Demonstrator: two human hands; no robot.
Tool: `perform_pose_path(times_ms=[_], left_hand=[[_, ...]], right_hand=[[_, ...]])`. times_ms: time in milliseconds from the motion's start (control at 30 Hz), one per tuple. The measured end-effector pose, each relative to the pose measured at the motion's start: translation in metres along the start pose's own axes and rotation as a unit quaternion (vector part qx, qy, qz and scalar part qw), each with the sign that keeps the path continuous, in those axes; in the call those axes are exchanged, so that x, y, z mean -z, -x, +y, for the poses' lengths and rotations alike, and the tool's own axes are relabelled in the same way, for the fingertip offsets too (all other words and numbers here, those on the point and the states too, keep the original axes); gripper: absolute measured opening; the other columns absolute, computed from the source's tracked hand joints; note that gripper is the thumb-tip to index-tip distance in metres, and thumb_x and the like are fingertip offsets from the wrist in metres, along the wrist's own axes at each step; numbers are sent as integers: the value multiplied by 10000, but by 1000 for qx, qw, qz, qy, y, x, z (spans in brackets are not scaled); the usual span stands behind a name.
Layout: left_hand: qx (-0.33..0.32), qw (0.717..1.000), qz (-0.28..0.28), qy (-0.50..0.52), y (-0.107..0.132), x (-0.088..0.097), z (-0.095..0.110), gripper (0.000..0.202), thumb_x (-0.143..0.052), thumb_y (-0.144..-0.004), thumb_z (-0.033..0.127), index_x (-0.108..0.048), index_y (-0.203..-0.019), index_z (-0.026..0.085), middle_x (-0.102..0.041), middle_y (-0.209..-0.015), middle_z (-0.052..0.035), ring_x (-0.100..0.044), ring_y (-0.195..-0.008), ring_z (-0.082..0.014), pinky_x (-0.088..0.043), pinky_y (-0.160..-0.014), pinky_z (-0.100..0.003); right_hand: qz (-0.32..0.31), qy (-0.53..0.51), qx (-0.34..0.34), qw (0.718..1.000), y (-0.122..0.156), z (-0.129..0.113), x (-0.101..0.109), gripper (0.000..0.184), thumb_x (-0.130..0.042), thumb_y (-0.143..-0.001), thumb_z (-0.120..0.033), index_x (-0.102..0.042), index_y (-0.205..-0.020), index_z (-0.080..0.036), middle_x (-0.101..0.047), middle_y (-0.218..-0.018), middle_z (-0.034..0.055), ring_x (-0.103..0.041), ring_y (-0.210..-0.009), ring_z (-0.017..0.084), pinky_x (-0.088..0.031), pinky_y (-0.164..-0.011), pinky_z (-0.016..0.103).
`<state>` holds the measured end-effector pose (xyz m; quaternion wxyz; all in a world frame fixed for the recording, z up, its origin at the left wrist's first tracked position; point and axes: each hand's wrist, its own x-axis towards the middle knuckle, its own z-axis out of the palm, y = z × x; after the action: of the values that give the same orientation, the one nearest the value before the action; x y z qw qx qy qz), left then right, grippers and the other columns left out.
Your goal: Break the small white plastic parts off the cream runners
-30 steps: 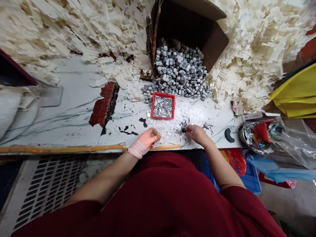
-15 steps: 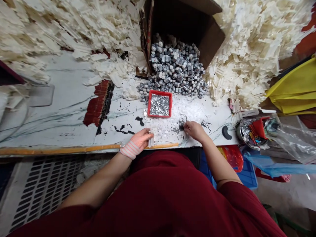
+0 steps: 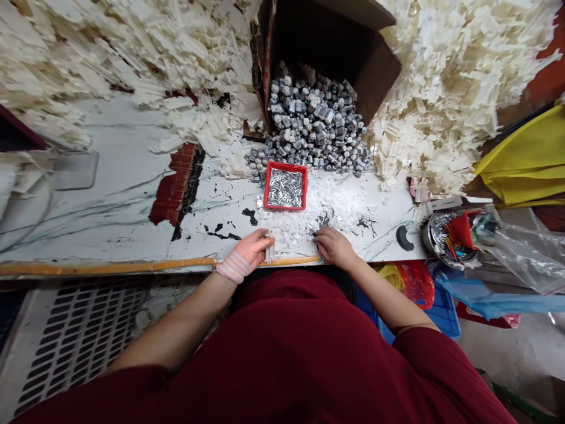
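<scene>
My left hand (image 3: 246, 254), in a striped glove, grips a white plastic part (image 3: 271, 249) near the front edge of the table. My right hand (image 3: 335, 247) is bare, with its fingers drawn together over the tabletop; whatever lies between the fingertips is too small to make out. Small white plastic pieces (image 3: 346, 203) are scattered between and beyond the hands. Behind them stands a red tray (image 3: 266, 187) full of thin metal pins (image 3: 285, 188). Farther back, small grey motors (image 3: 318, 126) with white ends spill in a heap.
A cardboard box (image 3: 379, 76) lies open behind the motors. Piles of cream plastic parts (image 3: 441, 100) rise at both sides. At the right are a black curved piece (image 3: 404, 238), a metal bowl (image 3: 427, 235) of tools and clear plastic bags (image 3: 525, 247). A wooden strip (image 3: 132, 268) runs along the table's front edge.
My right hand has moved left and slightly toward me, closer to my left hand. The left hand keeps its hold on the white plastic part, nearly still.
</scene>
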<state>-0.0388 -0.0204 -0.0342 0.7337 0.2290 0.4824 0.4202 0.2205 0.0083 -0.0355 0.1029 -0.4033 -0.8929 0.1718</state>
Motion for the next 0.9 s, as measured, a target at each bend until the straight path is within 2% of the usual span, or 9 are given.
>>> perform_pose_path(times_ms=[133, 200, 267, 333, 433, 500, 567, 733, 900], left_hand=[[18, 999, -9, 27, -2, 0, -1, 301, -714, -623, 244, -527, -848, 177, -573, -773, -5, -587, -737, -150, -474, -692, -263], [19, 999, -12, 24, -3, 1, -3, 290, -715, -626, 241, -531, -842, 178, -568, -760, 0, -582, -726, -145, -470, -685, -258], [15, 1000, -15, 22, -4, 3, -4, 269, -711, -638, 236, -537, -836, 184, -558, -750, 6, -573, -715, -134, -466, -687, -248], [13, 999, -18, 24, -3, 3, -4, 255, -706, -648, 232, -541, -838, 190, -556, -756, 7, -564, -708, -125, -463, -689, -241], [22, 999, -1, 25, 0, -2, 2, 252, -703, -636, 218, -545, -831, 191, -542, -733, 12, -542, -670, -118, -447, -639, -227], [29, 999, 15, 15, 1, -6, 6, 247, -700, -623, 212, -548, -816, 187, -526, -701, 16, -522, -639, -117, -423, -584, -220], [31, 999, 23, 6, 2, -9, 8, 244, -699, -612, 209, -549, -803, 183, -522, -687, 17, -519, -634, -119, -411, -560, -219], [34, 999, 4, 19, 1, -9, 6, 295, -725, -587, 209, -535, -810, 174, -547, -702, 24, -549, -673, -117, -455, -633, -221], [20, 999, -7, 35, 0, -5, 2, 316, -732, -581, 200, -534, -825, 169, -545, -676, 36, -548, -650, -103, -461, -638, -213]], right_hand=[[-27, 20, 56, 998, 2, -6, -13, 308, -491, -835, -143, -627, -1109, -179, -589, -1274, 105, -487, -1221, 250, -411, -1020, 430], [-46, 20, 73, 996, 4, -6, -12, 298, -486, -846, -159, -628, -1107, -181, -598, -1264, 105, -492, -1225, 248, -420, -1010, 429], [-36, 7, 66, 997, 11, 0, -4, 280, -486, -854, -175, -629, -1094, -187, -609, -1250, 100, -510, -1208, 235, -431, -999, 415], [12, -6, 18, 1000, 20, 10, 9, 261, -484, -858, -185, -631, -1074, -186, -621, -1223, 103, -538, -1167, 220, -446, -979, 394], [92, -6, -107, 990, 32, 27, 29, 222, -475, -868, -200, -641, -1015, -180, -676, -1066, 105, -599, -1022, 209, -477, -902, 368], [101, 1, -168, 981, 35, 34, 37, 201, -488, -863, -205, -648, -983, -185, -691, -967, 90, -611, -947, 209, -480, -864, 358], [76, 5, -190, 979, 33, 36, 39, 181, -515, -854, -213, -656, -967, -191, -693, -946, 80, -606, -930, 210, -472, -853, 347], [-32, 7, -178, 984, 17, 24, 37, 167, -559, -838, -191, -673, -957, -217, -697, -949, 55, -588, -940, 199, -451, -825, 307], [-68, 20, -194, 978, 6, 10, 43, 202, -570, -815, -145, -673, -972, -222, -700, -940, 45, -585, -931, 192, -439, -796, 285]])
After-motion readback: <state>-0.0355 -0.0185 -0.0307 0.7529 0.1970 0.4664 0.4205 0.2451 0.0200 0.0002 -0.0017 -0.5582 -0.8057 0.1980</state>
